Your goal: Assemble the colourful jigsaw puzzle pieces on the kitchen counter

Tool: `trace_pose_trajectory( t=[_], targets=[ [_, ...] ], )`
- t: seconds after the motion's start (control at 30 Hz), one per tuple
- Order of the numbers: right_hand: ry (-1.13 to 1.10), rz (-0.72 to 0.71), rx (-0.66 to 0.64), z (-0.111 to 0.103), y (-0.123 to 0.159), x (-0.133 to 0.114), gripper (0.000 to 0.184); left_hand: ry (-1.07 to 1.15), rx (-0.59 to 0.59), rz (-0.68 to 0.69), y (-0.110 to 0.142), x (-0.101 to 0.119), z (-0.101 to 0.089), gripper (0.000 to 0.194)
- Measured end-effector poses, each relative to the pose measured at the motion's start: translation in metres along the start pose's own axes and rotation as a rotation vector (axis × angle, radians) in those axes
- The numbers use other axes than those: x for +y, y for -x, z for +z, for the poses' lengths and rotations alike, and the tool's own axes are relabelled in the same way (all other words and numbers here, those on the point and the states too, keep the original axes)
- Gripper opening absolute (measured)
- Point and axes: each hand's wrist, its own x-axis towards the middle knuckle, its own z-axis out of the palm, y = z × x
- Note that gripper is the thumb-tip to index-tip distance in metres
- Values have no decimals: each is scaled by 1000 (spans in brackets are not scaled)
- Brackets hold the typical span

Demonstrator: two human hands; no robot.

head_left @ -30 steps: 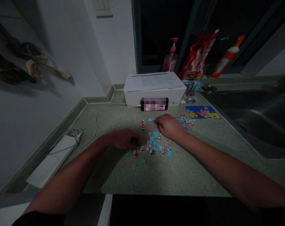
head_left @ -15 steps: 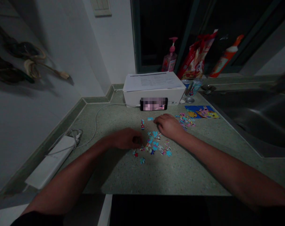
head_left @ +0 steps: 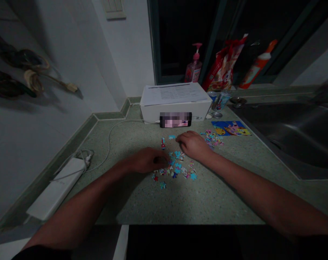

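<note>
Small jigsaw puzzle pieces (head_left: 178,165), many of them light blue, lie loose in a pile on the counter. My left hand (head_left: 148,160) is at the pile's left edge, thumb and forefinger curled into a ring; the fingertips are blurred, and anything between them is hidden. Resting on the counter behind the pile, my right hand (head_left: 193,143) has loosely bent fingers, with nothing visible in them. Its fingertips lie beside a single light-blue piece (head_left: 171,137). A narrow red and blue strip of joined-looking pieces (head_left: 163,143) stands apart between the hands.
A second heap of pieces (head_left: 212,138) and a blue cartoon picture card (head_left: 231,128) lie to the right, near the sink (head_left: 288,133). A phone (head_left: 175,120) leans against a white box (head_left: 177,99). Its cable runs left towards a white power strip (head_left: 59,187).
My left hand has shifted slightly right, further over the pile's edge. My right hand stays in place. The whole view has moved a little.
</note>
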Motion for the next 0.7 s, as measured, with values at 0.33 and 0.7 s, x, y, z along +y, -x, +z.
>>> trace_pose_trajectory(
  t=[0.33, 0.7],
  targets=[
    [-9, -2, -4, 1, 0, 0, 32, -11, -37, 92, -4, 0, 8, 27],
    [-21, -6, 1, 2, 0, 2, 32, -54, 3, 11, -4, 2, 8, 29]
  ],
)
